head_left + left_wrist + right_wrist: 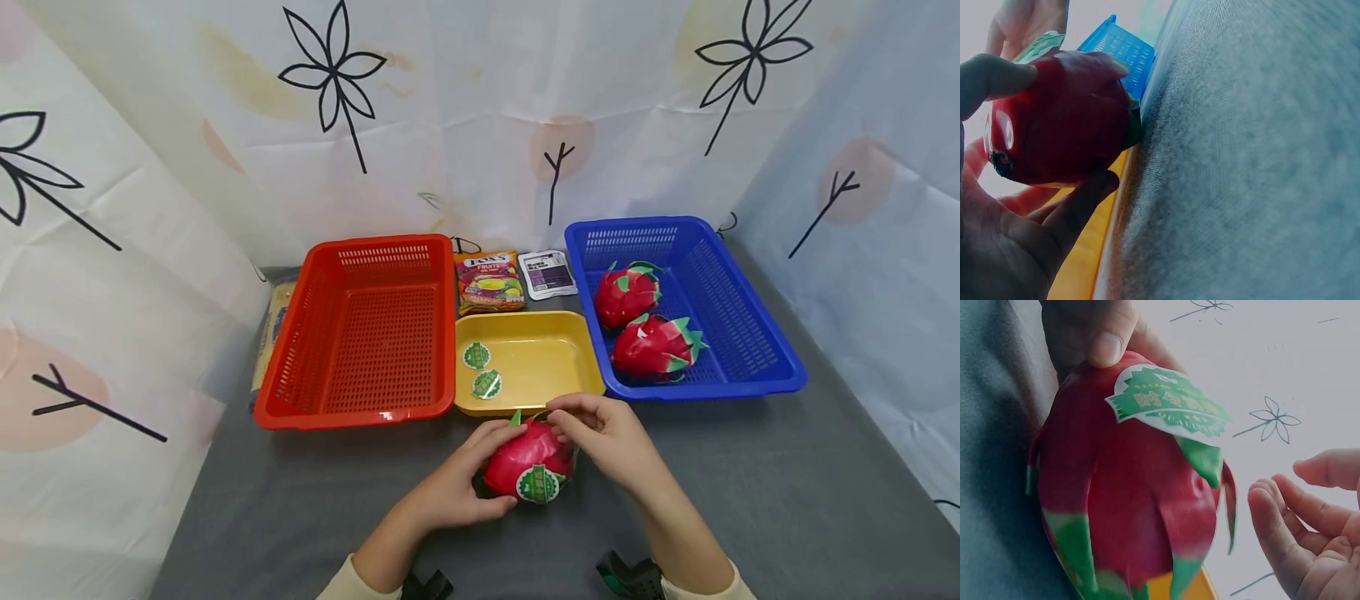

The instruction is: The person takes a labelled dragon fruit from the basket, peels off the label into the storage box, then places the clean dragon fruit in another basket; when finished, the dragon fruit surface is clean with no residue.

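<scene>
My left hand [461,479] grips a red artificial dragon fruit [525,454] with green-tipped scales above the grey table, thumb on the near side and fingers across the far side. A round green and white sticker [1169,403] lies on its skin, one edge seeming slightly raised in the right wrist view. My right hand [603,433] is beside the fruit's upper right, its fingers [1272,512] loosely bent with a gap between them and the fruit in the right wrist view. Behind the hands, a yellow tray [555,350] holds two round green stickers [487,384].
A red basket [356,417] stands to the left. To the right, a blue basket [738,333] contains two dragon fruits [656,346]. Behind the tray lie an orange candy bag [489,283] and a white-and-purple packet [548,274]. Another packet [270,333] is partly hidden beside the red basket.
</scene>
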`<control>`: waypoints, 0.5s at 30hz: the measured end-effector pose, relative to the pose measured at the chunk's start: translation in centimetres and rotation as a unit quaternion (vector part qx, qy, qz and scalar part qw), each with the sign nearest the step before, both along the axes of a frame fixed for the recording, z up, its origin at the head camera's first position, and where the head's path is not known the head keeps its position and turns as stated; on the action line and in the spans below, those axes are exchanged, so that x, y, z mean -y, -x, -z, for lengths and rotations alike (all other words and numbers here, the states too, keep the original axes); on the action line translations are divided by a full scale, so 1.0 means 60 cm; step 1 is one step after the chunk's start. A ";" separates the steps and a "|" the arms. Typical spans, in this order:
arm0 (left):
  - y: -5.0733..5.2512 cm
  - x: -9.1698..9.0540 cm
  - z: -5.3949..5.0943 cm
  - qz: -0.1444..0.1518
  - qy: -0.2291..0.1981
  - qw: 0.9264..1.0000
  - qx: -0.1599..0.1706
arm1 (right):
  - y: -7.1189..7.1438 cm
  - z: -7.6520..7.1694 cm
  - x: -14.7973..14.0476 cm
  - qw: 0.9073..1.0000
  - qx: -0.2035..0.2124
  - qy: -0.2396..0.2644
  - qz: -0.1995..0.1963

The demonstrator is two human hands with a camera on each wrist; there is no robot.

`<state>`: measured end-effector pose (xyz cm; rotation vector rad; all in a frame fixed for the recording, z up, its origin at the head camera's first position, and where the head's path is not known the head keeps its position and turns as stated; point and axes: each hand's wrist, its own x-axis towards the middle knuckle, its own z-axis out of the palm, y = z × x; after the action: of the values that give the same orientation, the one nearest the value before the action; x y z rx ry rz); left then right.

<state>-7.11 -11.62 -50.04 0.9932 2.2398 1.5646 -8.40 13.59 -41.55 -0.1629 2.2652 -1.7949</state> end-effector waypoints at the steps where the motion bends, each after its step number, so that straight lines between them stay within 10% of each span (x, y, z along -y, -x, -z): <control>1: 0.000 0.000 0.002 0.001 -0.014 1.000 0.016 | -0.005 0.001 -0.005 1.000 -0.010 -0.004 -0.006; 10: 0.004 0.005 0.009 0.013 -0.078 0.988 0.135 | -0.040 0.008 -0.008 0.983 -0.102 -0.099 -0.115; 15: 0.007 0.006 0.011 0.040 -0.110 0.978 0.174 | -0.046 0.003 0.014 0.975 -0.122 -0.147 -0.112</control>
<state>-7.51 -11.98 -50.67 0.7772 1.8024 1.8163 -5.63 12.77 -41.74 -0.5853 2.5280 -1.3724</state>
